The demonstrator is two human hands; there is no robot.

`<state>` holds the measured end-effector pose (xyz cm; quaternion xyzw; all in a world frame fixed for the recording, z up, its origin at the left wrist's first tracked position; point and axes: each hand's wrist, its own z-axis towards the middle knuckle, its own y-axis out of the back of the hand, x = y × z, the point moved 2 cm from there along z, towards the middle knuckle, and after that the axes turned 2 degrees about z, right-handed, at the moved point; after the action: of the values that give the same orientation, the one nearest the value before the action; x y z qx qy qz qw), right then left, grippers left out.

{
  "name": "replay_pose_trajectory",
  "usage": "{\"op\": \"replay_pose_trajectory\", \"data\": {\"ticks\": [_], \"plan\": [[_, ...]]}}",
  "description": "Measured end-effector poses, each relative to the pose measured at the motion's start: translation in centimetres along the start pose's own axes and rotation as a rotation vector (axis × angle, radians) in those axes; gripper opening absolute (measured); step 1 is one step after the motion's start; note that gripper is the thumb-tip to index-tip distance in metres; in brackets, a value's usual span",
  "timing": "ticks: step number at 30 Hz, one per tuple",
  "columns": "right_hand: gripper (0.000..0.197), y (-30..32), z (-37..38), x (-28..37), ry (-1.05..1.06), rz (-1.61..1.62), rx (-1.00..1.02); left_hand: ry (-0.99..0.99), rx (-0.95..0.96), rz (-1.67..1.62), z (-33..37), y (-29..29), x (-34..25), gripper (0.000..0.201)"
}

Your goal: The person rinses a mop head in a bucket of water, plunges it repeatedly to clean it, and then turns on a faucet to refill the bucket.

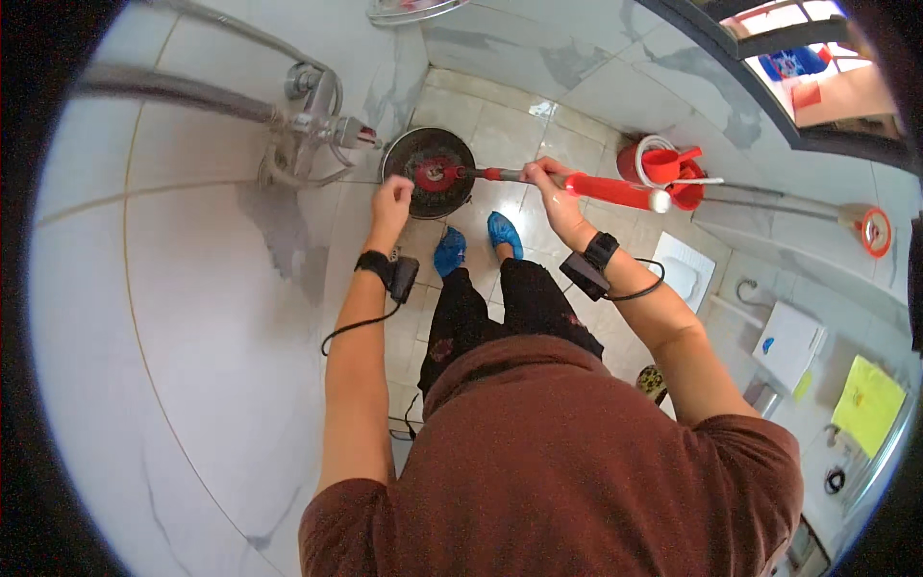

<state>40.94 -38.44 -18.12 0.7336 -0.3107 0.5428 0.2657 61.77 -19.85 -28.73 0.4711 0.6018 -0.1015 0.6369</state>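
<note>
My right hand (552, 183) is wrapped round the grey shaft of a long-handled mop (615, 190) with a thick red grip and a white end cap. The mop slants leftward, and its round red head (436, 174) sits inside a dark round bucket (452, 205). What lies around the head looks dark and wet. Beside the bucket's left edge, my left hand (392, 195) has its fingers curled in, with nothing seen in them. I cannot tell whether it touches the rim. Both wrists carry black straps with small boxes and cables.
A metal mixer tap (322, 125) with a hose juts from the left wall. Red containers (663, 163) and a white hose stand at the far right, near a leaning pole (769, 196). A white squat toilet (681, 269) lies right of my blue-covered feet (505, 234).
</note>
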Motion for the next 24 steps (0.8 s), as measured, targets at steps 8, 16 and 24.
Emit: {"op": "replay_pose_trajectory", "data": {"ticks": [8,16,24], "plan": [[0.025,-0.8,1.0,-5.5,-0.024,0.319,-0.344,0.586,0.144,0.219,-5.0,0.3,18.4,0.023],[0.02,5.2,1.3,-10.3,0.133,0.628,-0.435,0.276,0.534,0.314,-2.3,-7.8,23.3,0.042],[0.027,7.4,-1.1,-12.8,0.116,0.584,-0.465,0.897,0.134,-0.216,2.9,-6.8,38.8,0.041]]}}
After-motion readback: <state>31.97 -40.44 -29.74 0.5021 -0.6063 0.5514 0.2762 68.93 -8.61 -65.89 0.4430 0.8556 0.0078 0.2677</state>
